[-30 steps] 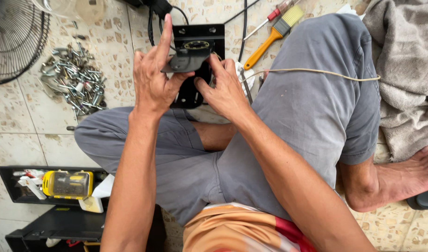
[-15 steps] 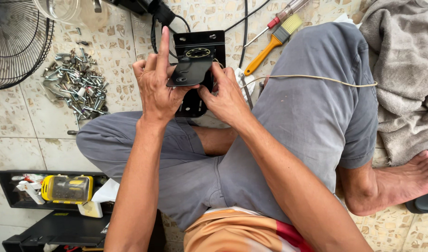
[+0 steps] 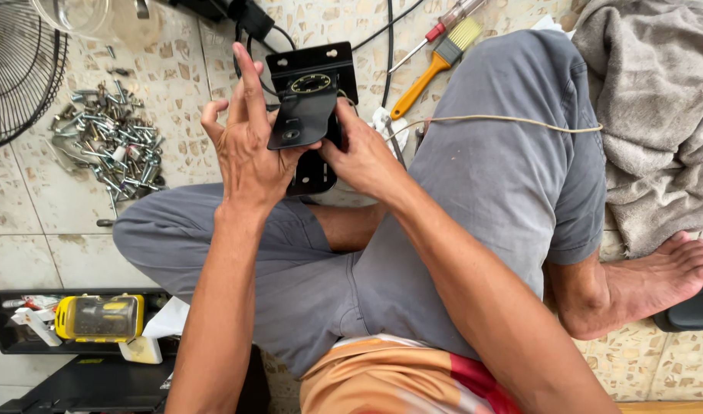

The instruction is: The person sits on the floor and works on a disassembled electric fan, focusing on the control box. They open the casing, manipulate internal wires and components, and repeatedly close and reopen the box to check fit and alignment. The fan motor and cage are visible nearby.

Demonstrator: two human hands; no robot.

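Two hands pinch one black metal bracket (image 3: 309, 103): left hand (image 3: 248, 149) grips its lower-left edge, right hand (image 3: 359, 153) its lower-right, long axis pointing away.

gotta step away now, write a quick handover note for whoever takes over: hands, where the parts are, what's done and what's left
Left hand: holds a small black bracket plate, index finger raised.
Right hand: grips the black mounting bracket behind it, above the lap.
Nearby on the tiled floor: pile of screws and bolts left, paintbrush and screwdriver upper right, fan guard far left.
Done: both pieces are in hand, plate laid against bracket.
Left: no fastener visible joining them; tools lie untouched.
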